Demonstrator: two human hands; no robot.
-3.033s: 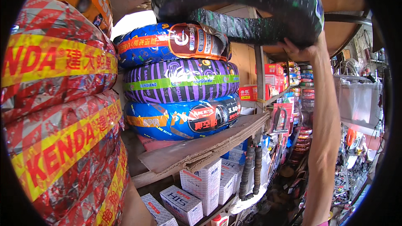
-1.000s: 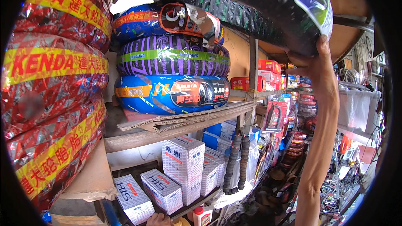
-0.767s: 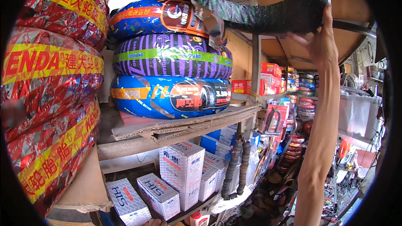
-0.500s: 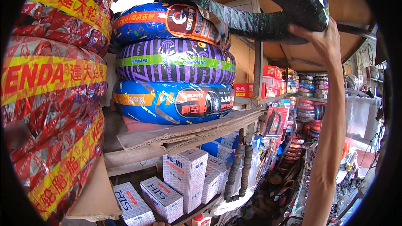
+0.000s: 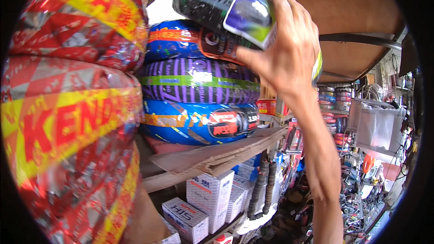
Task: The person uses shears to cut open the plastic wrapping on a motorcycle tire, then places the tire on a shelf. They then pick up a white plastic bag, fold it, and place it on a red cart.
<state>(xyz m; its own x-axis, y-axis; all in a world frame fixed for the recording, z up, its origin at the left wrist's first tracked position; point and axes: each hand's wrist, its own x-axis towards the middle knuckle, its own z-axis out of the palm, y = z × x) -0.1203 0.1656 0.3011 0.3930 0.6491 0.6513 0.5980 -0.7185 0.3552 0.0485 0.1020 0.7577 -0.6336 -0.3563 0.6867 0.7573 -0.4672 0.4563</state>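
Observation:
At the top of the view, my right hand (image 5: 289, 47) grips the end of a black plastic-wrapped tyre (image 5: 203, 7), thumb underneath and fingers over its upper edge. A purple and green label (image 5: 251, 16) faces me beside the fingers. The black tyre lies tilted over a stack of wrapped tyres: a blue and orange tyre (image 5: 174, 40), a purple-striped tyre (image 5: 181, 83) and a bright blue tyre (image 5: 181, 119). Whether it rests fully on the top one I cannot tell. My left hand is out of view.
Large tyres in red and yellow wrap (image 5: 68, 126) stand close on the left. The stack sits on a shelf with a cardboard edge (image 5: 226, 153). Below are white boxes (image 5: 210, 194) and dark hanging grips (image 5: 269, 185). A dark bar (image 5: 370, 40) crosses at upper right; cluttered goods fill the far right.
The black tyre has come left and down onto the stack, its hole no longer showing. My right hand moved left with it. The view has shifted, bringing the red-wrapped tyres nearer.

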